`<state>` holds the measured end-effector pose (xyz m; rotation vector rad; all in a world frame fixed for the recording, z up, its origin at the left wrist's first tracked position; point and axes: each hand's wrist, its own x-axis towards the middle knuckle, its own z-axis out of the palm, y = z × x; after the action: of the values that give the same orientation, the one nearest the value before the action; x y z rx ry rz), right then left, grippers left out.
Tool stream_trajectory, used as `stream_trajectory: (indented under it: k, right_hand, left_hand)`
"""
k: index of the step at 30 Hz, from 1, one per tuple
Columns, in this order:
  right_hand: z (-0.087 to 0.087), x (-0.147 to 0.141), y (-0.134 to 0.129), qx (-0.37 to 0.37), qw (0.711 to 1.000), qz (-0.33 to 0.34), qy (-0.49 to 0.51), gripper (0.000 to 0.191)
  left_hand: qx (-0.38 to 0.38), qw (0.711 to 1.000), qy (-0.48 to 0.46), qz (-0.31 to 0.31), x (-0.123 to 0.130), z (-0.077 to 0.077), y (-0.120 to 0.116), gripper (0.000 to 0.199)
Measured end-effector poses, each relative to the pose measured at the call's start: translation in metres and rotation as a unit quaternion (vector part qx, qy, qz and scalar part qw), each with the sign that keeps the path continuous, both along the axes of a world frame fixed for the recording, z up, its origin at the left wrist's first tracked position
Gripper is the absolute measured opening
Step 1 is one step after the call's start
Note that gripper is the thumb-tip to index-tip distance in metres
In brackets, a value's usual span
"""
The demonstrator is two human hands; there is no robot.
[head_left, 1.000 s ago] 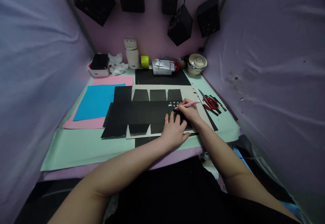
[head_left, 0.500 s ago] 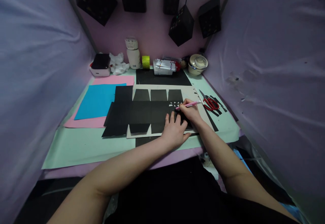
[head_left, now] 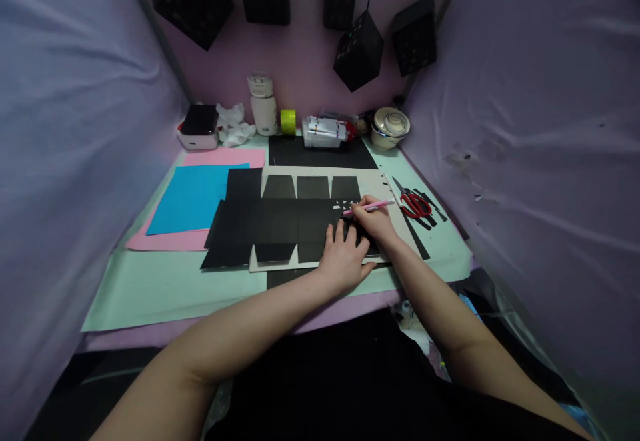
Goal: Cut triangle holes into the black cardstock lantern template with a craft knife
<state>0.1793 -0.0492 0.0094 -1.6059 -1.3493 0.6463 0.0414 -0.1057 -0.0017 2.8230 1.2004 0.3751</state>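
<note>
A black card sheet with cut tabs along its edges lies flat on a pale board. Small cut-out shapes near its right end show white through the black. In my right hand is a slim pink craft knife, pinched like a pen, its tip at the card just below those cut-outs. My left hand rests on the card's lower right part, fingers spread and pressing it flat, close beside the knife tip. The exact blade contact is too small to make out.
Red-handled scissors lie among black scraps at the right. Blue paper and pink paper lie left. Along the back stand a white bottle, yellow tape and a lidded bowl. Black boxes hang above.
The craft knife's tip has shifted slightly left along the card, and my right hand has moved a little with it. My left hand stays in place.
</note>
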Motion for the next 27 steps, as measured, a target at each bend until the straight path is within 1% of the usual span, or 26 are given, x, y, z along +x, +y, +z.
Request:
stream_trajectory:
  k: [12,19,27]
  right_hand:
    - [-0.003,0.001,0.0012,0.0,1.0,0.008,-0.001,0.025]
    - [-0.0005,0.0002,0.0009,-0.002,1.0,0.013,-0.009,0.025]
    - [-0.0026,0.0014,0.0019,0.011,1.0,0.011,-0.012,0.026]
  left_hand:
    - [-0.002,1.0,0.0,0.0,0.0001,0.0015,0.0001,0.056]
    - [-0.004,1.0,0.004,-0.003,0.0001,0.0028,0.0008,0.056]
    - [-0.002,1.0,0.003,-0.002,0.0008,0.0006,0.0007,0.054]
